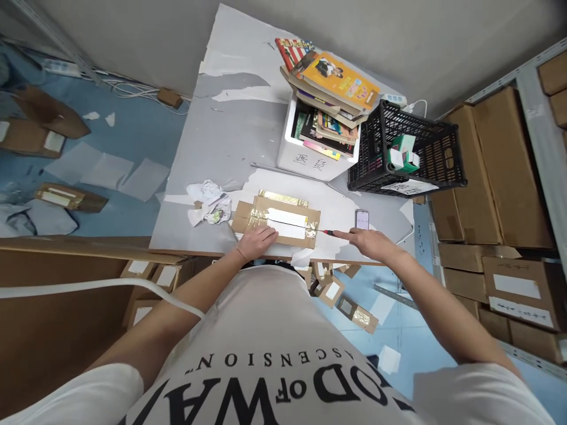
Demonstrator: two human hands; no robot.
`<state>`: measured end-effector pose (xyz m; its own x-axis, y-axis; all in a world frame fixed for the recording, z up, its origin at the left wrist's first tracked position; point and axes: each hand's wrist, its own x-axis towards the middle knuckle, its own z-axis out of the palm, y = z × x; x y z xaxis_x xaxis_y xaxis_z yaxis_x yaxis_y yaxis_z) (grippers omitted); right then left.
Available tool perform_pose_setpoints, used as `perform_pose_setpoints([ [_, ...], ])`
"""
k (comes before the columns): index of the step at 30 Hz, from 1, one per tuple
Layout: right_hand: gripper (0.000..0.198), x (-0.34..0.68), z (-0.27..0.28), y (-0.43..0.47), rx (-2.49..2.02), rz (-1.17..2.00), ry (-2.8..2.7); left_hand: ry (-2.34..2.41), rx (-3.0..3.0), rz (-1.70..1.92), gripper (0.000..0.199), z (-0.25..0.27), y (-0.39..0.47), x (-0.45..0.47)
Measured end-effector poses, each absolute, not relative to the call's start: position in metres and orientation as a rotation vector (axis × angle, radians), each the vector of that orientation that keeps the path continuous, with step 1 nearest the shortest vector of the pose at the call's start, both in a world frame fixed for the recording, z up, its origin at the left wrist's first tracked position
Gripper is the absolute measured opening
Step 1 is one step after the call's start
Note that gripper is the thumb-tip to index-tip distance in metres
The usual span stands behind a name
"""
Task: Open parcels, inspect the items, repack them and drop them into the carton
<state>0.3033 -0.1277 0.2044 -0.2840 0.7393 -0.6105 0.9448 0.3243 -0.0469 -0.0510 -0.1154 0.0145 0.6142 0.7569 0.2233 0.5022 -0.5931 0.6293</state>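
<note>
A cardboard box [287, 238] with a white label and shiny clear tape lies flat near the table's front edge. My left hand [258, 241] rests on its near left part, fingers stretched out and pressing on the cardboard. Just right of the box, my right hand [370, 242] is closed around a slim knife [329, 232] with a red and black handle, index finger extended along it. The knife's thin tip points left at the taped right end. A dark line runs lengthwise across the label. Beyond my right hand lies a phone [362, 219].
Crumpled paper [210, 202] lies left of the box. Farther back stand a white bin [305, 160] piled with books [341, 79] and a black crate [407, 177] holding small green-and-white boxes. Cartons [505, 171] fill the right side; opened packaging [354, 313] litters the floor.
</note>
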Motion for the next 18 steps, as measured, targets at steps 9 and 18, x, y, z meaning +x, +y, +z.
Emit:
perform_pose_setpoints([
  [9,0.060,0.344,0.105,-0.177,2.604,-0.479,1.824,0.971,2.530,0.720,0.027,0.020,-0.117,-0.051],
  [18,0.059,0.278,-0.048,-0.195,2.868,-0.564,1.408,0.904,2.623,0.496,0.034,0.042,-0.124,-0.052],
])
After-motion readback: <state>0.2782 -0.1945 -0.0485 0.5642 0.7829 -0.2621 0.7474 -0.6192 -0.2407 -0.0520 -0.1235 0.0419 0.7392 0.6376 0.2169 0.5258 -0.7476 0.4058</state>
